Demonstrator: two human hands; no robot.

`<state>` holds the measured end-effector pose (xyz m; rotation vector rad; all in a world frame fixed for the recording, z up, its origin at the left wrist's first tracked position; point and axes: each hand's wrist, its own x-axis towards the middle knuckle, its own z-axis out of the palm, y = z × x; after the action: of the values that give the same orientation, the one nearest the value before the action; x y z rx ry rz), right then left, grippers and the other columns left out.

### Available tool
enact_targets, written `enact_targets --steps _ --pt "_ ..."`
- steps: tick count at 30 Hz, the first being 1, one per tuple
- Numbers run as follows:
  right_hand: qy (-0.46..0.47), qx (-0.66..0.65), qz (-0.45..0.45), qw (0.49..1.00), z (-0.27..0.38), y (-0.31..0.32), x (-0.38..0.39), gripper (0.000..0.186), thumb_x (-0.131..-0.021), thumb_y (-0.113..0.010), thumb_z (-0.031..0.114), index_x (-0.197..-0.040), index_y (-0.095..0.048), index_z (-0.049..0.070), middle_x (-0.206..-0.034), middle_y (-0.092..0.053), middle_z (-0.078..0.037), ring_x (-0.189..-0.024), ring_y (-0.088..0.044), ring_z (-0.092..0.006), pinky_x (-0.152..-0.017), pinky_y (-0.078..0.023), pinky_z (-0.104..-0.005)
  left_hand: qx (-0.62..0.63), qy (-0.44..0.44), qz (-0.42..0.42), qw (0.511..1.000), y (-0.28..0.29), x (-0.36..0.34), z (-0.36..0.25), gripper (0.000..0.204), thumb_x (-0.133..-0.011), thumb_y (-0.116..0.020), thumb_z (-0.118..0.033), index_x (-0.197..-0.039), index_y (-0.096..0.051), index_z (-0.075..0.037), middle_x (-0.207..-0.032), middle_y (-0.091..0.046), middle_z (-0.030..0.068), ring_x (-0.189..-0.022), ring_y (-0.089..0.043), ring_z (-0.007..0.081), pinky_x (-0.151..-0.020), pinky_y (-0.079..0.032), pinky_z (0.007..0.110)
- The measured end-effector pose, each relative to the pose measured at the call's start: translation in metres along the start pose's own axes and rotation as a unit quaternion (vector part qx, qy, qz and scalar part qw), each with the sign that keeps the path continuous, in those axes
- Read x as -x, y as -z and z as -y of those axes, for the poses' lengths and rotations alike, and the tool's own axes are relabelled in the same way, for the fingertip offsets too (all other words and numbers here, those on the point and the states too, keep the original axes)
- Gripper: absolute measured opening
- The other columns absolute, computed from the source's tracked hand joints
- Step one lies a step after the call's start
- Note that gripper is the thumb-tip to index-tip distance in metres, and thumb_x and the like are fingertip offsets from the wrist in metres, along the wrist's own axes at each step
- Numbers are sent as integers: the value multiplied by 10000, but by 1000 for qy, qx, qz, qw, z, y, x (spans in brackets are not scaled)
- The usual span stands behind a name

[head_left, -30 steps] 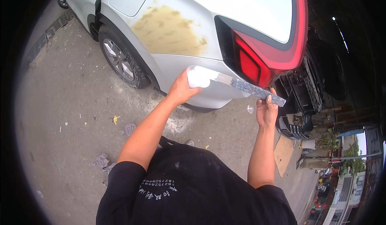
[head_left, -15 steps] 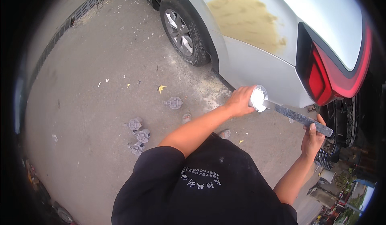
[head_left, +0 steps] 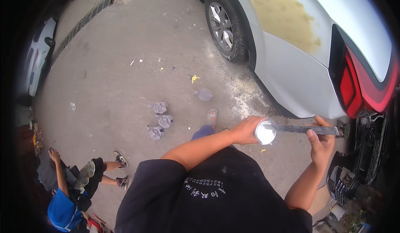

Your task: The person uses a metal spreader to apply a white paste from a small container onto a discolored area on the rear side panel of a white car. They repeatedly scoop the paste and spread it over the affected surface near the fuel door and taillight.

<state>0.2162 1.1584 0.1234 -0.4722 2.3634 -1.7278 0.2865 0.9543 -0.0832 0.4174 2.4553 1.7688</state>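
Observation:
A round clear cup [head_left: 261, 140] of white stuff is gripped by my left hand [head_left: 245, 129], fingers wrapped about its side. My right hand [head_left: 321, 146] pinches a long, flat grey bar [head_left: 298, 129] near its broad end, thumb on top. The bar lies almost level across the view, and its narrow end reaches over the cup's rim into the white contents. Just beyond both hands stands a silver-white car [head_left: 291, 79]. A tan, smeared patch [head_left: 287, 20] covers part of its rear side panel.
Several grey metal pieces [head_left: 165, 120] lie on the concrete ground [head_left: 112, 74]. A person in blue [head_left: 64, 210] is at lower left, and another white car [head_left: 39, 58] stands at far left. Dark car parts [head_left: 366, 154] are stacked at right.
The view has shifted left, bringing the person in blue and the other car into it. The cup sits lower in view, and the bar has turned from slanting to nearly level.

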Motion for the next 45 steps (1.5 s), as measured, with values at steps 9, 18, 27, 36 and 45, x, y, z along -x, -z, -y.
enact_targets --steps 9,18,27,36,45 --pt "24 -61 70 995 58 -81 -31 417 -821 -729 57 -1205 -585 -15 -903 -665 -55 -854 -613 -113 -762 -486 -259 -11 46 -43 998 59 36 -20 821 -664 -810 -256 -1354 -419 -43 -1300 -505 183 -1226 -480 339 -1029 -395 413" --pt "88 -27 35 995 110 -197 -98 372 -843 -716 119 -1180 -612 1 -889 -651 -11 -794 -560 -75 -736 -472 -245 2 45 -117 992 203 53 -7 691 -679 -783 -213 -1286 -492 -53 -1218 -568 164 -1161 -523 332 -978 -419 401" --pt "90 66 17 994 135 -271 -144 326 -843 -714 125 -1133 -640 -4 -841 -658 -20 -738 -560 -77 -694 -468 -246 -18 36 -109 993 322 51 27 708 -673 -787 -193 -1305 -484 -87 -1219 -579 144 -1153 -523 334 -970 -422 419" --pt "71 44 -35 996 118 -276 -190 312 -846 -707 178 -1072 -647 -30 -857 -643 -29 -776 -562 -90 -727 -467 -262 -76 19 -118 990 369 12 63 761 -646 -765 -165 -1334 -454 -76 -1251 -559 157 -1187 -499 351 -1013 -405 423" --pt "41 37 -96 994 114 -296 -237 318 -841 -704 156 -1095 -644 -26 -867 -649 -34 -770 -570 -89 -729 -471 -263 -116 27 -90 989 426 -29 96 820 -637 -808 -216 -1349 -424 -78 -1268 -535 155 -1194 -507 334 -1011 -417 415"
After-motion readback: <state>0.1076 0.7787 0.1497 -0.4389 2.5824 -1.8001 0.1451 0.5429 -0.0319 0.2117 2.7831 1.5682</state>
